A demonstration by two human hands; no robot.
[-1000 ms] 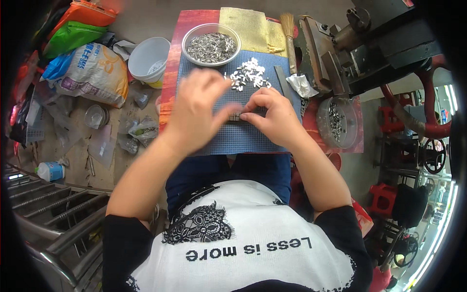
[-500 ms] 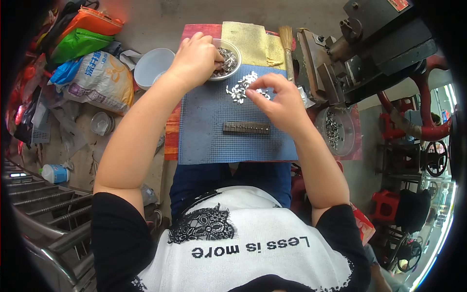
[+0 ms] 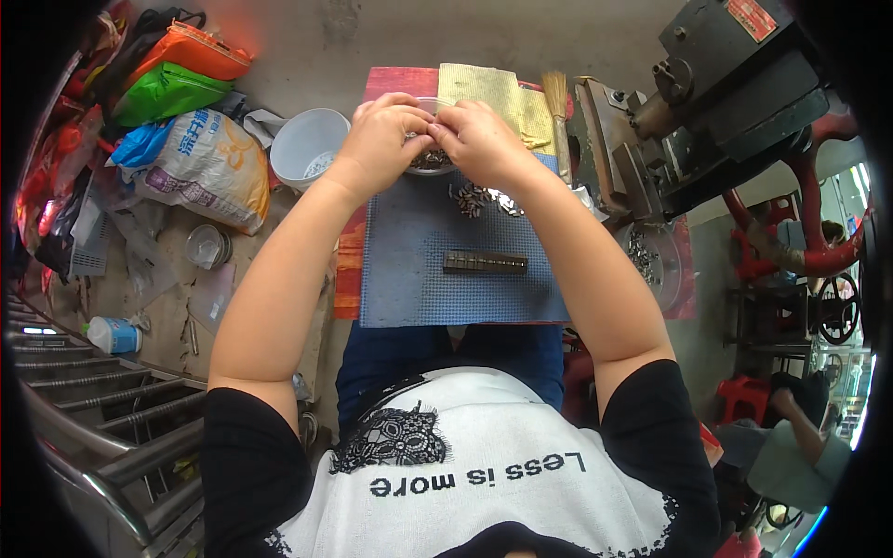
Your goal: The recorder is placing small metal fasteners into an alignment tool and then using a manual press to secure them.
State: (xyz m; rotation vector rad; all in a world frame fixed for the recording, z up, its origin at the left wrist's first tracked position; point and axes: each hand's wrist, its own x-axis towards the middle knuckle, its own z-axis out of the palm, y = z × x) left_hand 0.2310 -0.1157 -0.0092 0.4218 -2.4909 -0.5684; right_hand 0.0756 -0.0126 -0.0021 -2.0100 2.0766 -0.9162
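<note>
My left hand (image 3: 379,141) and my right hand (image 3: 484,141) meet over a round bowl (image 3: 434,173) at the far side of the table. The bowl holds many small metal pieces. Thumbs and fingers of both hands are pinched, with the tips touching or nearly so; whatever sits between them is too small to make out. Just nearer than the bowl, a loose pile of small shiny metal pieces (image 3: 472,197) lies on the blue textured mat (image 3: 400,284), partly hidden by my right wrist. Closer to me rests a dark slotted metal bar (image 3: 485,263).
A yellow cloth (image 3: 479,86) and a brush (image 3: 555,98) lie at the back. On the right stand a dark machine (image 3: 735,102) and a clear tub (image 3: 662,270) of metal pieces. A white bucket (image 3: 302,139) and filled bags (image 3: 200,167) are at left; another person's arm (image 3: 807,420) shows far right.
My right hand has moved from the loose pile up and left to meet my left hand. The left hand has come out of the bowl's contents. The view has shifted slightly.
</note>
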